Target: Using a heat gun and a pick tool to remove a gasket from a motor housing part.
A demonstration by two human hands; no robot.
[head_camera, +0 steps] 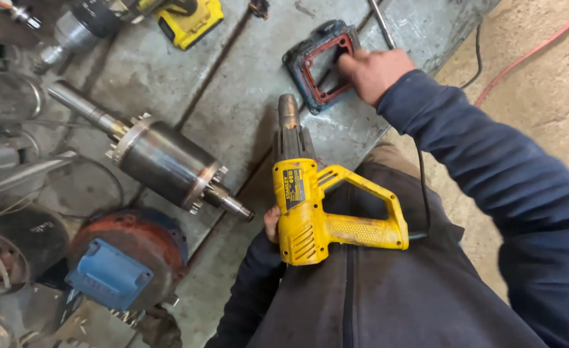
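My left hand [271,223] is mostly hidden behind the body of a yellow heat gun [310,212] and grips it against my dark jacket. The gun's metal nozzle [288,113] points away over the steel table [246,96]. My right hand [373,69], in a blue sleeve, reaches to the table's far edge. Its curled fingers close on the right side of a blue rectangular frame with a red inner seal [315,64], which lies flat on the table.
A steel cylinder with a shaft [162,161] lies left of the heat gun. A rusty round housing with a blue box [124,261] sits at lower left. A yellow power tool [191,22] lies at the top. A red cable [529,51] and a black cord [423,187] run across the floor.
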